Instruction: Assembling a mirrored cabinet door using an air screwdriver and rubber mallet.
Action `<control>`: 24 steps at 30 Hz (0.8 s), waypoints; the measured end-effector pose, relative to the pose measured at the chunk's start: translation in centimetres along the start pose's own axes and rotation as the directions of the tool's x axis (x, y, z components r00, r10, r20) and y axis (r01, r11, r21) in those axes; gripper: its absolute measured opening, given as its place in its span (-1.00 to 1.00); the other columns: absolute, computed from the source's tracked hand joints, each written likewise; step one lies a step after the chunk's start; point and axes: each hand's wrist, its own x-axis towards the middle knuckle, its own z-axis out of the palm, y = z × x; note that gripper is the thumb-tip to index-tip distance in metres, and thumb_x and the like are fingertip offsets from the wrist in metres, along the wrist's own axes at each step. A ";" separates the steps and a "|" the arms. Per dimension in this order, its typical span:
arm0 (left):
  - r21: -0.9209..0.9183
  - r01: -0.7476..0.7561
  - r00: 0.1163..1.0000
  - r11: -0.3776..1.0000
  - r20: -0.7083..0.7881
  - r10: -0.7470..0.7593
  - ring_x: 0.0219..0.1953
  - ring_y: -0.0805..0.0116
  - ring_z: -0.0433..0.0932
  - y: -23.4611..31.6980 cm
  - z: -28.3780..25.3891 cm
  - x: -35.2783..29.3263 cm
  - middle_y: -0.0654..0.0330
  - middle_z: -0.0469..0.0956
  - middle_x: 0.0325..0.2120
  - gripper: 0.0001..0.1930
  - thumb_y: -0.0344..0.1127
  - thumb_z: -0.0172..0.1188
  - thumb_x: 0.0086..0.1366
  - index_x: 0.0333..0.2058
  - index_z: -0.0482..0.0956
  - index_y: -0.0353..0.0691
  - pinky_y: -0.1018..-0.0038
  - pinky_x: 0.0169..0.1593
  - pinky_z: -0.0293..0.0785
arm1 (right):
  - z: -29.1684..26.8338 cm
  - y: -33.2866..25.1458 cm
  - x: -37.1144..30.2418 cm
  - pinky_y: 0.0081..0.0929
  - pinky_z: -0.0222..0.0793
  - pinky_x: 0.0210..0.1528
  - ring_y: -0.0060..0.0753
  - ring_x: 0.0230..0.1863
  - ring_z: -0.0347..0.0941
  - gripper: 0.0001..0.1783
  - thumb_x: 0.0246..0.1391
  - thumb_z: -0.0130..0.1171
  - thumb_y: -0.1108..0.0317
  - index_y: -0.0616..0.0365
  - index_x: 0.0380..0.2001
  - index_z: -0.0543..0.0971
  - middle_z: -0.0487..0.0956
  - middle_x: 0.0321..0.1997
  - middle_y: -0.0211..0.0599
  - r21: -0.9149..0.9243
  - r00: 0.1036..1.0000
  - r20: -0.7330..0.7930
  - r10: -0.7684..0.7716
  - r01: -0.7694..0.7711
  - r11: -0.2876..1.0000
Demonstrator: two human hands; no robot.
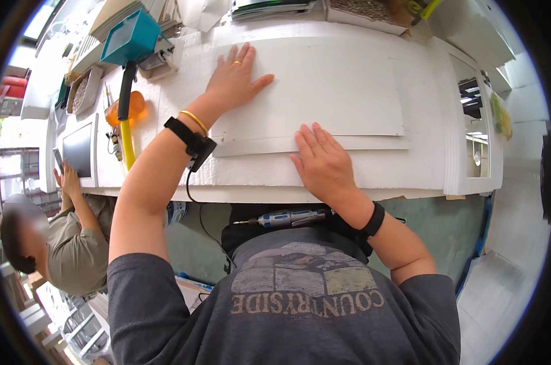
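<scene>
A large white rectangular panel [324,85] lies flat on the white bench, over another pale sheet [257,146] whose near edge sticks out below it. Spread on the panel's far left part, my left hand [234,79] rests with its fingers stretched out and the thumb pointing right. My right hand [323,159] lies flat across the near edges of both sheets, its fingers extended and close to each other. Neither hand holds anything. A grey and blue pen-shaped power tool [290,218] with a thin bit lies across my lap, below the bench edge.
Left on the bench are a teal scoop-like tool [129,38] with black handle, an orange bottle [124,108] and a yellow hose [127,146]. A framed mirror [474,115] stands right. Boxes of small parts [369,13] sit behind. A co-worker [74,243] handles a dark-centred frame [79,152].
</scene>
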 end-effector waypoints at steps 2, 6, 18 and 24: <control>-0.005 -0.009 1.000 1.000 0.003 0.009 0.30 -0.02 -0.09 -0.1 -0.5 0.0 -0.04 -0.01 0.25 -0.13 0.30 -0.17 0.19 0.20 0.00 -0.39 0.12 0.29 -0.15 | -0.1 0.4 -0.6 -0.27 0.07 0.25 -0.12 0.19 0.22 -0.50 -0.03 0.12 0.27 0.29 -0.01 0.38 0.38 0.10 -0.11 0.022 1.000 0.006 0.015 -0.015 1.000; 0.169 0.017 0.972 0.985 0.230 -0.056 0.31 0.00 -0.13 1.4 -3.4 1.2 -0.06 -0.05 0.25 -0.09 0.34 -0.18 0.16 0.21 -0.02 -0.37 0.11 0.29 -0.19 | -0.4 2.2 -1.9 -0.20 -0.07 0.30 -0.21 0.28 0.09 -0.42 -0.01 0.11 0.25 0.23 0.09 0.29 0.26 0.21 -0.19 0.139 0.998 0.040 -0.039 0.033 0.990; -0.099 -0.167 0.986 0.981 -0.012 0.166 0.32 0.20 -0.13 12.1 -0.2 6.4 0.02 -0.03 0.26 -0.04 0.39 -0.15 0.12 0.23 -0.05 -0.33 0.18 0.31 -0.20 | -3.1 5.7 -4.9 -0.14 -0.19 0.33 -0.29 0.32 0.00 -0.35 -0.04 0.16 0.14 0.14 0.12 0.28 0.21 0.25 -0.29 -0.023 0.988 -0.045 0.148 -0.149 0.989; -0.098 -0.161 0.987 0.982 -0.017 0.161 0.32 0.12 -0.14 12.4 0.8 6.6 0.04 -0.02 0.25 -0.05 0.38 -0.12 0.11 0.22 -0.02 -0.33 0.16 0.31 -0.21 | -2.8 6.2 -4.6 -0.18 -0.09 0.30 -0.21 0.30 0.06 -0.38 -0.02 0.14 0.20 0.17 0.12 0.28 0.25 0.23 -0.26 0.005 0.990 0.005 0.140 -0.140 0.990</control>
